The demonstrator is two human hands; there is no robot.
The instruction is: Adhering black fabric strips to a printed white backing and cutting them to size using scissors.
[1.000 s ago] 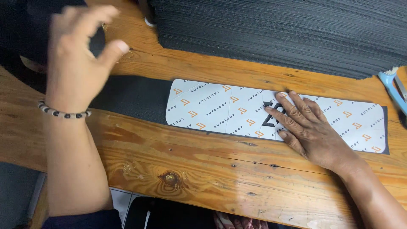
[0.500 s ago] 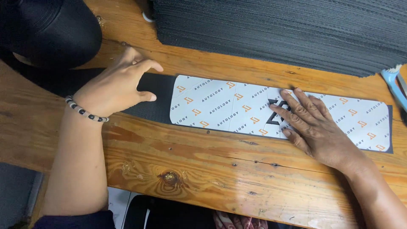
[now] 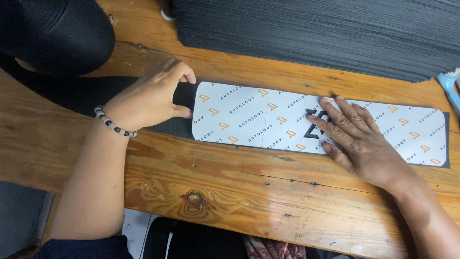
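Left hand (image 3: 151,98) curled, fingers (image 3: 179,72) bent downward, thumb tucked beneath, beaded bracelet worn at wrist, forearm angled up from lower left. Right hand (image 3: 362,136) laid flat, palm down, fingers spread, forearm extended from lower right.

Setting: a small workshop. Rough wooden workbench (image 3: 230,201) with knots and cracks; tall stack of black sheets (image 3: 311,33) at the back edge; long black strip with white printed backing paper (image 3: 268,117) laid flat on the bench.
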